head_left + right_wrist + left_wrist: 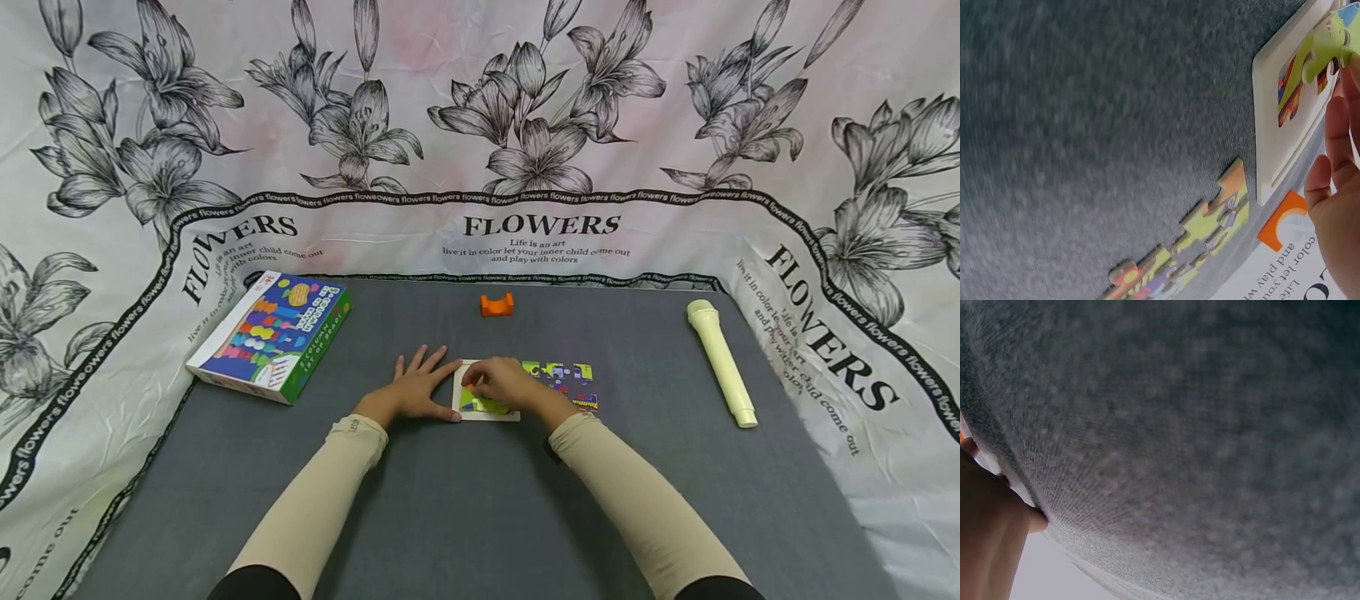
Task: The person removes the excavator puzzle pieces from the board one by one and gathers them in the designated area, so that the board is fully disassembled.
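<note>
A white-bordered puzzle frame (495,417) lies on the grey cloth, with colourful pieces partly filling its inside. My left hand (411,392) lies flat with spread fingers, its fingertips and thumb at the frame's left edge. Over the frame, my right hand (504,382) pinches a green puzzle piece (1349,34) between thumb and fingers. In the right wrist view the frame's white border (1266,125) shows beside that hand. Several other puzzle pieces (581,373) lie to the right of the frame, partly hidden behind the right wrist.
A blue and green game box (273,333) lies at the back left. An orange curved block (497,306) sits behind the frame. A pale yellow baton-shaped object (722,364) lies on the right. Flower-printed white cloth (390,242) borders the grey surface (480,517).
</note>
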Tool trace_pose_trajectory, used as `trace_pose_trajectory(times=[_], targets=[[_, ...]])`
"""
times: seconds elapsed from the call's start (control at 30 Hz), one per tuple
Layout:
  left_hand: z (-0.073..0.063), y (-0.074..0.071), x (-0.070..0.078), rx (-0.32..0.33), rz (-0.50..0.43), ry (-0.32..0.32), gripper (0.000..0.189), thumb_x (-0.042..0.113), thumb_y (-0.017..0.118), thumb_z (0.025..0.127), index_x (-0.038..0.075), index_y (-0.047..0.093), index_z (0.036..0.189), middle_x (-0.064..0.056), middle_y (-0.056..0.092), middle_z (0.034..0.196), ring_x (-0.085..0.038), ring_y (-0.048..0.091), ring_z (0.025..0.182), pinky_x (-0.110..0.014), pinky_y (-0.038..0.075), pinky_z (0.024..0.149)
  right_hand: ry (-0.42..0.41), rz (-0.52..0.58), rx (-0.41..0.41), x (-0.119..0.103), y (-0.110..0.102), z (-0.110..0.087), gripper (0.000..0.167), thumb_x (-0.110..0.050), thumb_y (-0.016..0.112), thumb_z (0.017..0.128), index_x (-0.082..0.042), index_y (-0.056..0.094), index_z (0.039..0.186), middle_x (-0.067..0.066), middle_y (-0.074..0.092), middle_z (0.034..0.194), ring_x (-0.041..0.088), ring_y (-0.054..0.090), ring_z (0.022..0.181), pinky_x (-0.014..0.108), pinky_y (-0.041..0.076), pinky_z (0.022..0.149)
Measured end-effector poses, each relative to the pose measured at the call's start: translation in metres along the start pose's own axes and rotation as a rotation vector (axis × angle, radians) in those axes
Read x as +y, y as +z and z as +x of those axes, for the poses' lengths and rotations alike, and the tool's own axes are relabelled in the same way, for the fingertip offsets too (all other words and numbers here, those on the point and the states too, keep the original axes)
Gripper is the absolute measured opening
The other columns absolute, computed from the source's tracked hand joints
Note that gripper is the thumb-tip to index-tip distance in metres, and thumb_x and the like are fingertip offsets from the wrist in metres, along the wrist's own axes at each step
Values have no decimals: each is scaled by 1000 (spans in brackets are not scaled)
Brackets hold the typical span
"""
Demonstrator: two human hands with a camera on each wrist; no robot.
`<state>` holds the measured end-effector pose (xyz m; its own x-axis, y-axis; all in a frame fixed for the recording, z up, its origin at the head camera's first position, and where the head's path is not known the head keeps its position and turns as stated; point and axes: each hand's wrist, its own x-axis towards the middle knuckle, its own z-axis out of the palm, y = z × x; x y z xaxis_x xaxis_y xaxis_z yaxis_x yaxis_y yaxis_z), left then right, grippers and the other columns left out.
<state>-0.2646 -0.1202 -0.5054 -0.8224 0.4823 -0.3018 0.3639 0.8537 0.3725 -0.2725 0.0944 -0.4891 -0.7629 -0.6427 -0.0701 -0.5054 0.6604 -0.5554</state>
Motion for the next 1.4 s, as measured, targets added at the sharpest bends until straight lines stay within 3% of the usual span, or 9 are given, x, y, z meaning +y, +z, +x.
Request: trace_pose_trajectory(times=[0.2, 0.53, 0.83, 1.03, 1.27, 1.4], targets=[[1, 1, 0, 0, 9, -6, 98, 68, 67, 78, 33, 20, 156, -2, 3, 165, -35, -9, 149, -67, -4, 112, -40, -34, -15, 1, 0, 1, 18, -9, 63, 93, -15, 74, 106, -2, 73, 104, 12, 62, 85, 38, 37, 81], [0, 1, 0, -4, 10, -12, 98, 67, 67, 78, 33, 20, 156, -2, 2, 165, -35, -9, 149, -66, -5, 112, 1, -25, -25, 0, 2, 1, 13, -10, 62, 94, -16, 72, 98, -4, 72, 94, 8, 55, 72, 34, 34, 77], [0, 1, 0, 7, 1, 1, 98, 67, 67, 78, 32, 20, 156, -3, 2, 165, -36, -9, 149, -67, -4, 112, -20, -8, -18, 1, 3, -1, 14, -16, 65, 93, -14, 74, 104, -3, 72, 98, 8, 60, 79, 38, 41, 85], [0, 1, -1, 12, 4, 13, 98, 67, 67, 78, 31, 21, 156, -4, 3, 165, -37, -8, 149, -67, -4, 112, -84, -7, -9, 2, 3, -1, 20, -25, 71, 89, -11, 74, 103, -2, 71, 93, 9, 61, 80, 30, 49, 78], [1, 2, -2, 10, 11, 15, 98, 66, 67, 78, 31, 20, 156, -4, 2, 165, -37, -9, 149, -68, -4, 111, -88, -131, 14, 3, 8, 1, 33, -40, 76, 82, -16, 74, 103, -5, 70, 96, 11, 61, 86, 37, 45, 84], [1, 2, -1, 9, 14, 13, 98, 66, 67, 78, 31, 20, 156, -4, 2, 165, -37, -8, 149, -68, -4, 111, -124, -206, 22, -1, 9, 1, 33, -40, 76, 82, -15, 74, 105, -3, 71, 102, 14, 64, 93, 43, 46, 86]])
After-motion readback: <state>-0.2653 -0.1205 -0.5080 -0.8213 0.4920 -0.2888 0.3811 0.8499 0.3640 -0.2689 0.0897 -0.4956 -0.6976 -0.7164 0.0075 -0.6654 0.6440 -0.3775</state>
